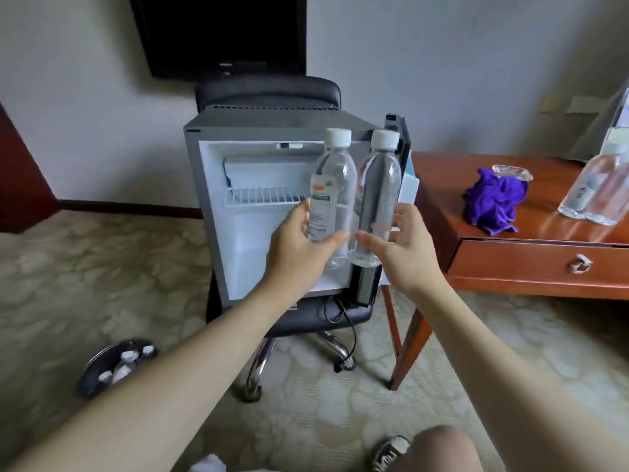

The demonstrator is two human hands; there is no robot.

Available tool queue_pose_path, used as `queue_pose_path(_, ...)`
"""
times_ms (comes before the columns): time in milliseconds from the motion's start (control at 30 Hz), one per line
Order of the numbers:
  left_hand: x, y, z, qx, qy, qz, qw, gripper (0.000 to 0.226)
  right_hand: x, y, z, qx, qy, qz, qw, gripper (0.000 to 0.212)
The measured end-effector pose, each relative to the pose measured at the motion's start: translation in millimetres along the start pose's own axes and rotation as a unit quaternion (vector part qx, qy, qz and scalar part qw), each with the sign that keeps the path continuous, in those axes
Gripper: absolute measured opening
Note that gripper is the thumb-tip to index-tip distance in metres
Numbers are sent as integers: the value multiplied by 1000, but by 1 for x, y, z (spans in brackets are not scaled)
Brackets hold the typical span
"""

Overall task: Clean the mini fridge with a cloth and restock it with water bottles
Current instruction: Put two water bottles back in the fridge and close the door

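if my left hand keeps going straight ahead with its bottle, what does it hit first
Probably nothing at first: the left hand and its bottle point into the open mini fridge, below the wire shelf. The back wall would come first, though depth is unclear.

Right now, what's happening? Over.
Left hand grips one bottle, right hand another. Fridge open, nothing blocking. Cloth on desk.

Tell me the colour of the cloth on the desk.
Purple. The cloth lies bunched on the reddish-brown desk; the head view, the only one, shows it clearly.
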State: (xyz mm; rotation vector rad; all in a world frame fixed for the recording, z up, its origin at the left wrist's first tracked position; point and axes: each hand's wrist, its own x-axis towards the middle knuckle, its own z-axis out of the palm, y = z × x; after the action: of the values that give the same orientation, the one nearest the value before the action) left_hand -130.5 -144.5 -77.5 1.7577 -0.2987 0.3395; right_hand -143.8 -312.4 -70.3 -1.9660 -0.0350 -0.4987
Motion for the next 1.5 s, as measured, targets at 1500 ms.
queue_pose_path(1500, 90, -352, -53, 51, 154, -205, 965, 58, 105, 209, 295, 8, -174, 118, 978, 56)
